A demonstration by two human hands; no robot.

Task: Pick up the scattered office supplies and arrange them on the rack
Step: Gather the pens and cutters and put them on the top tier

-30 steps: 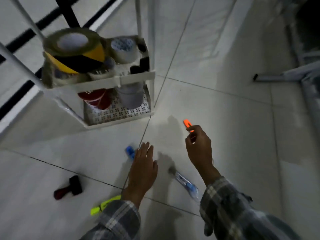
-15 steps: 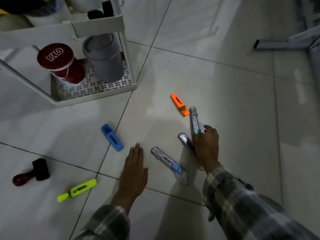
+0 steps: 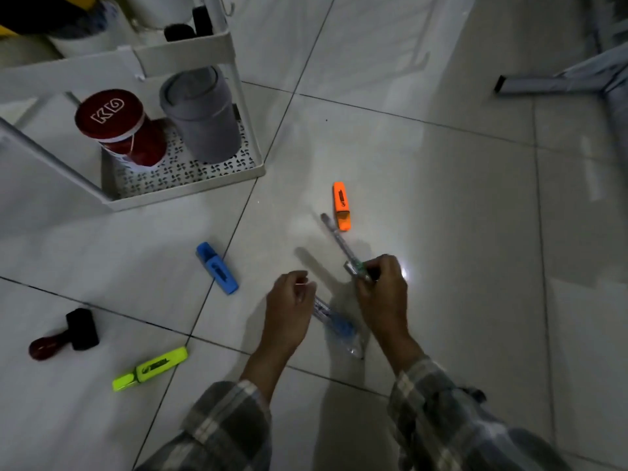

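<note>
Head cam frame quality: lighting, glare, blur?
Head view: dim overall; a bright glare spot on the floor beside the right hand, which grips pens; the clear pen lying below the left hand is smeared, the orange highlighter crisp; soft shadows under both hands.

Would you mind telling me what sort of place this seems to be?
Probably an indoor office or storeroom, dimly lit: a glossy tiled floor, a white storage rack holding a red canister, and an orange highlighter and blue highlighter lying loose on the tiles.
</note>
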